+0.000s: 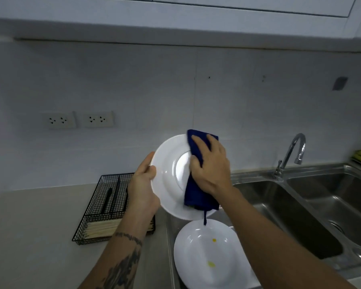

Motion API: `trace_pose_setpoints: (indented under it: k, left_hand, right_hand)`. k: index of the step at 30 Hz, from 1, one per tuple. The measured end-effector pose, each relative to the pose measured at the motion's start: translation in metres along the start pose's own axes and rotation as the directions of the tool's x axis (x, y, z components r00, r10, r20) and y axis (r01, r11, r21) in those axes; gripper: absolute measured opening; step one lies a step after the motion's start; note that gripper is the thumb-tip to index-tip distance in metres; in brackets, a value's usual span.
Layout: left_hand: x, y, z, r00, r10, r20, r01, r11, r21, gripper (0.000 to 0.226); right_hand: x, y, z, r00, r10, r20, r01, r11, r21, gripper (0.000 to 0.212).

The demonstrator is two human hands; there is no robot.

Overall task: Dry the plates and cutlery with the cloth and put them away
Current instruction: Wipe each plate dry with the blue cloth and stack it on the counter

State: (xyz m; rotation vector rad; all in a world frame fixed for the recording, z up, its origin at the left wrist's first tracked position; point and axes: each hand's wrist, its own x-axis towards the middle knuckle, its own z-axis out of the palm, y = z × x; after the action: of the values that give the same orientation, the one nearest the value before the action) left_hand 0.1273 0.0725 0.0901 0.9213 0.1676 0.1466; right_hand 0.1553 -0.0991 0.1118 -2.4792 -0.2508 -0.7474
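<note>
The drying step is in progress. The left hand (143, 187) is gripping the left rim of the white plate (170, 176), holding it tilted above the counter (29, 226). The right hand (211, 165) is pressing the blue cloth (193, 197) against the plate face, fingers curling into the cloth. A second plate (206, 255) (bearing yellow specks) is waiting below. Next move probably calls for turning the plate to dry its back.

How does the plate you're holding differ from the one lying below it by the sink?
The held plate is lifted and tilted toward the camera, gripped at its rim by the left hand; the lower plate lies flat and untouched. The right hand presses the blue cloth on the held plate; the lower plate is uncovered. The lower plate shows yellow spots; the held one shows none. Both are round and white.
</note>
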Motion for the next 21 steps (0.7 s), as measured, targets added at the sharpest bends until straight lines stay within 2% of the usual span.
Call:
trace_pose_setpoints:
  k: [2,4,6,8,11,12,14,17,19,21]
  left_hand:
    - [-0.003,-0.001,-0.005,1.0,0.008,0.028,-0.007,0.999,-0.046,0.042]
    - [-0.004,-0.003,-0.007,0.999,-0.004,0.043,0.007,0.998,-0.064,0.046]
    - [-0.008,-0.011,-0.009,1.0,-0.013,0.025,0.015,0.997,-0.077,0.048]
    - [-0.014,-0.02,-0.008,1.0,-0.02,-0.001,0.02,0.996,-0.089,0.047]
    - [-0.016,-0.02,-0.006,0.999,-0.037,-0.014,0.036,0.997,-0.075,0.046]
    - [-0.012,-0.016,-0.004,0.999,-0.03,-0.016,0.03,0.999,-0.014,0.045]
    - [0.0,0.0,0.001,1.0,0.011,-0.018,-0.006,0.974,0.226,0.04]
    - [0.012,0.023,0.015,0.997,0.054,0.05,-0.073,0.798,0.598,0.037]
    - [0.016,0.03,0.026,0.987,0.087,0.136,-0.158,0.689,0.708,0.036]
    - [0.016,0.031,0.036,0.974,0.106,0.199,-0.221,0.629,0.746,0.039]
  right_hand:
    - [-0.003,0.017,-0.001,0.988,0.153,0.015,-0.153,0.986,0.06,0.061]
    - [-0.007,0.033,0.004,0.955,0.276,0.107,-0.29,0.944,0.157,0.058]
    - [-0.013,0.042,0.009,0.919,0.335,0.207,-0.385,0.875,0.294,0.054]
    - [-0.019,0.044,0.011,0.912,0.344,0.225,-0.407,0.829,0.384,0.051]
    - [-0.019,0.046,0.002,0.931,0.333,0.147,-0.364,0.854,0.373,0.051]
    - [-0.017,0.047,-0.003,0.936,0.33,0.121,-0.351,0.865,0.359,0.052]
    - [-0.013,0.05,-0.012,0.948,0.307,0.088,-0.319,0.89,0.325,0.055]
    - [-0.005,0.048,-0.026,0.986,0.151,0.07,-0.163,0.964,0.212,0.059]
    - [0.0,0.04,-0.032,0.996,0.007,0.09,-0.02,0.99,0.141,0.06]
    - [0.003,0.032,-0.033,0.986,-0.119,0.121,0.114,0.992,0.044,0.06]
